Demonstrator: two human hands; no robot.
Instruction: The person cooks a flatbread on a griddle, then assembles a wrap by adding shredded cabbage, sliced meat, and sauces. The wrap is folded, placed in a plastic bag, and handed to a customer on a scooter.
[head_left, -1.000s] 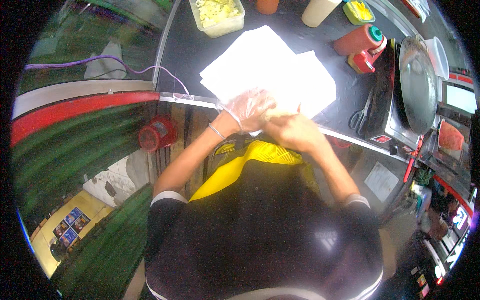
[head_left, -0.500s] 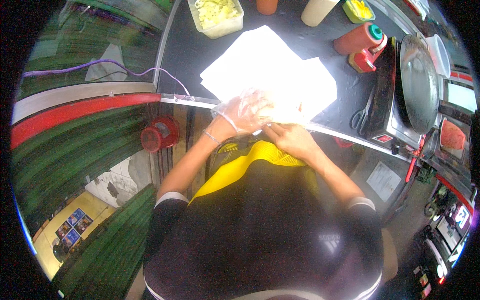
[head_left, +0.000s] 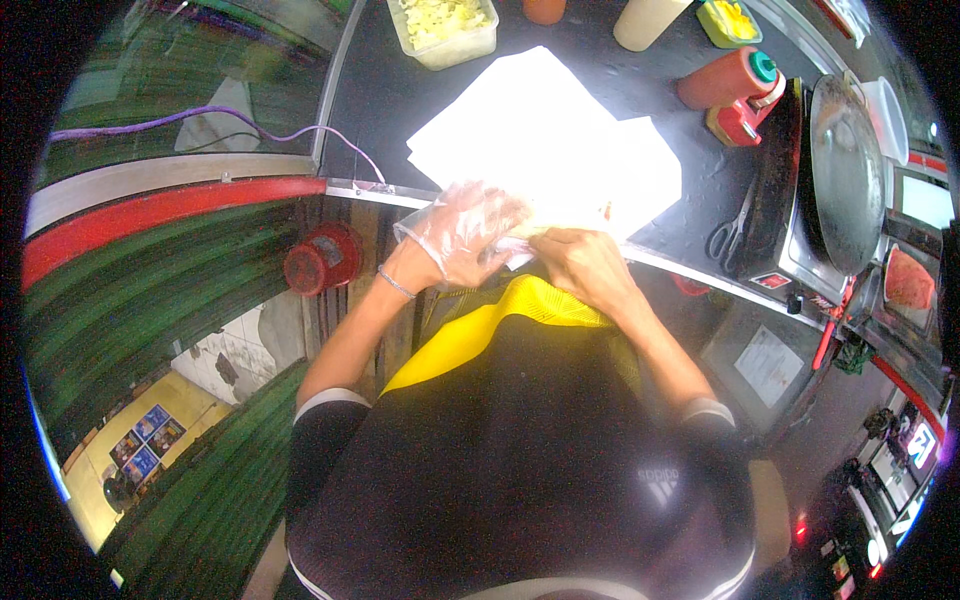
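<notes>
Lying upper ctr of frame, white paper (head_left: 540, 110) looks light, thin, bendy, prob. easy to tear; best held by edges. L hand (head_left: 468, 232), in clear plastic glove (head_left: 420, 226) (prob. slippery), and bare R hand (head_left: 590, 264) are at its near edge; can't tell if either pinches it. Black table (head_left: 370, 110) underneath.

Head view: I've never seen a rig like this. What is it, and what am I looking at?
There is no machine here: a person wears a wide fisheye camera on the head, looking down, so straight edges bend. The dark counter bears white sheets, a tub of chopped food, a red bottle and scissors. The left hand, in a clear plastic glove, and the bare right hand are close together at the sheets' near edge. Glare hides what, if anything, they hold.
</notes>
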